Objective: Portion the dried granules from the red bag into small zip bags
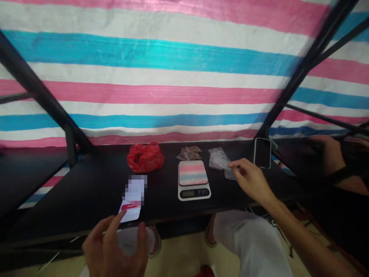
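Observation:
My right hand (251,180) is closed in a pinch at the edge of a clear plastic zip bag (230,174), one of several thin bags (218,158) lying on the black table. Over the table's front edge, my left hand (115,246) has its fingers apart and holds nothing. Its index fingertip is at the lower end of a phone (131,213) with a white and pink screen; the upper part is pixelated. Between the hands sits a white digital kitchen scale (193,173) with nothing on its platform, which reflects the striped sheet. Its display digits are unreadable.
A crumpled red plastic bag (147,157) lies behind the phone. Small bags with brown contents (190,153) are behind the scale. A second phone (262,153) rests by the right frame bar. Another person's hand (331,154) is at far right. A striped sheet (173,92) hangs behind.

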